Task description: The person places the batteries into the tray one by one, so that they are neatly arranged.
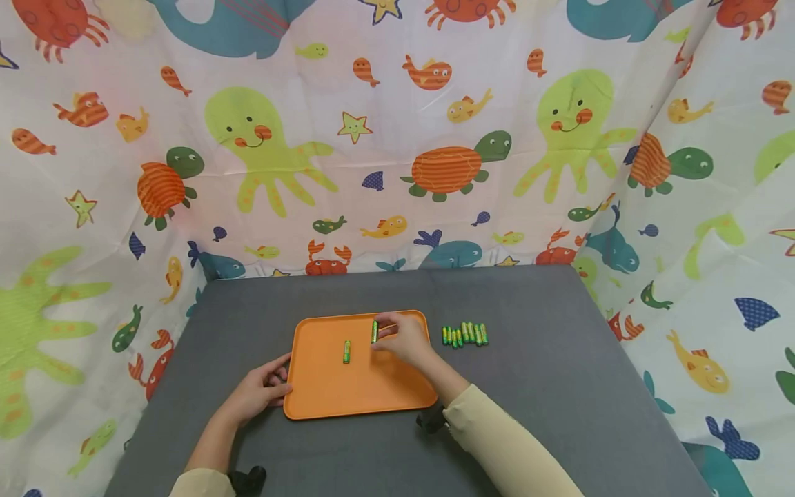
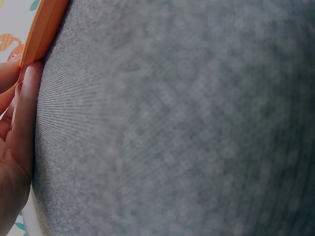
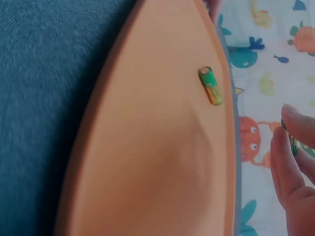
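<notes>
Head view: my right hand pinches a small green cylindrical battery over the shallow orange rectangular tray; my left hand, fingers relaxed, touches its left edge. Light, steady pressure should prevent rolling on release.

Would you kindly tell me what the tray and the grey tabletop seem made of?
The tray looks like smooth, matte plastic, given its even colour and moulded rim. The grey tabletop seems matte fabric: the left wrist view shows fine ribbing.
</notes>
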Available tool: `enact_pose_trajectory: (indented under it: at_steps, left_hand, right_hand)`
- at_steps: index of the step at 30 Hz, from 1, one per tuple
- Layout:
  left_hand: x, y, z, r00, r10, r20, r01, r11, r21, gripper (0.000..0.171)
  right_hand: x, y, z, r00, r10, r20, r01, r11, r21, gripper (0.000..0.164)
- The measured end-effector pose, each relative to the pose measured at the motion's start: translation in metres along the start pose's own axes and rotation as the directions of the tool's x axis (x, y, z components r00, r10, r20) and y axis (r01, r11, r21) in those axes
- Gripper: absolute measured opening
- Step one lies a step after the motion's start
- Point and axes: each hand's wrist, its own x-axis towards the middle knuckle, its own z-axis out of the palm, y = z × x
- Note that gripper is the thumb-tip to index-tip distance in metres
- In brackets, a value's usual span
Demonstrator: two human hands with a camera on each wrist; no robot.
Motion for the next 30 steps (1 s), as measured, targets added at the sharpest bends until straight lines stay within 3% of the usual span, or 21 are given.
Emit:
enact_pose_trajectory:
  at_steps: [12, 21, 30]
  left_hand:
    - [-0.001, 0.001, 0.003, 1.0, -0.009, -0.02, 0.01, 1.0, 0.022, 0.076]
    - [0.0, 0.001, 0.0, 1.0, -0.003, -0.01, 0.003, 1.0, 0.023, 0.077]
    - [0.0, -0.001, 0.0, 1.0, 0.0, -0.018, 0.0, 1.0, 0.019, 0.076]
  right_hand:
    - [0.017, 0.014, 0.036, 0.999, 0.026, 0.031, -0.023, 0.997, -0.078, 0.055]
    - [0.021, 0.016, 0.051, 0.997, 0.073, 0.039, -0.071, 0.996, -0.06, 0.056]
    - [0.02, 0.018, 0.064, 0.996, 0.079, 0.046, -0.073, 0.991, -0.111, 0.058]
